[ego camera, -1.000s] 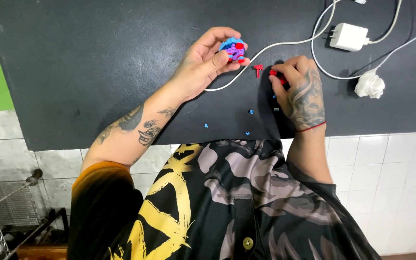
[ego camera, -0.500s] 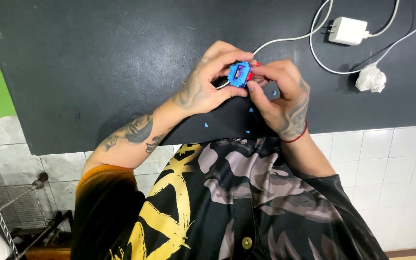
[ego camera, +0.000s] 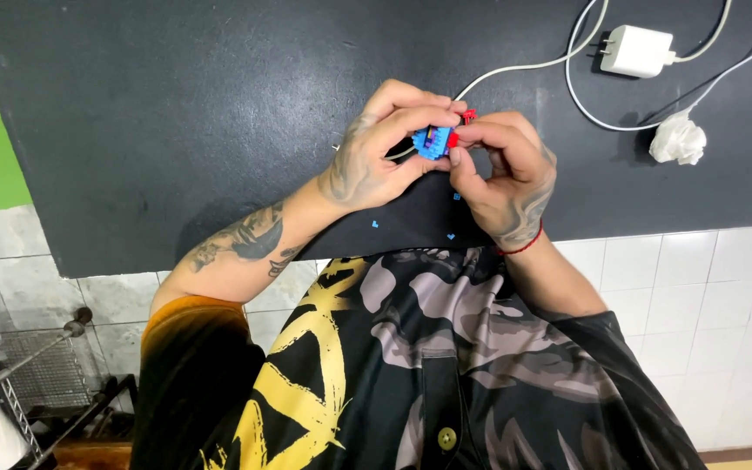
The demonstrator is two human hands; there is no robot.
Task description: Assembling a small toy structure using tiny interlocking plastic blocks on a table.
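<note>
Hands meet over the dark grey stone desk [ego camera: 176, 113], and everything else here can be placed from the small blue block model [ego camera: 433, 142] held between them. The left hand [ego camera: 376, 161] comes at the model from the left, its fingers curled over the top and the thumb underneath, so the model is pinched firmly at that hand's fingertips. The right hand [ego camera: 502, 174] closes in from the right of the model, thumb and forefinger clenched on a tiny red block piece [ego camera: 456, 137] that touches the model's right edge. A second speck of red [ego camera: 469, 114] shows just above that spot; whether it is part of the same piece cannot be told.

The relation that matters is this: the red piece lies on the right flank of the model, so the right hand is the nearer one to the joint, while the left hand only steadies the body. The model is too small and too covered to judge its long axis.

Below the model, a few loose blue bits [ego camera: 451, 236] lie scattered on the desk edge. Above and right of the model, a white cable [ego camera: 524, 66] runs to a white power adapter [ego camera: 641, 50], with a crumpled white tissue [ego camera: 677, 141] well to the right.
</note>
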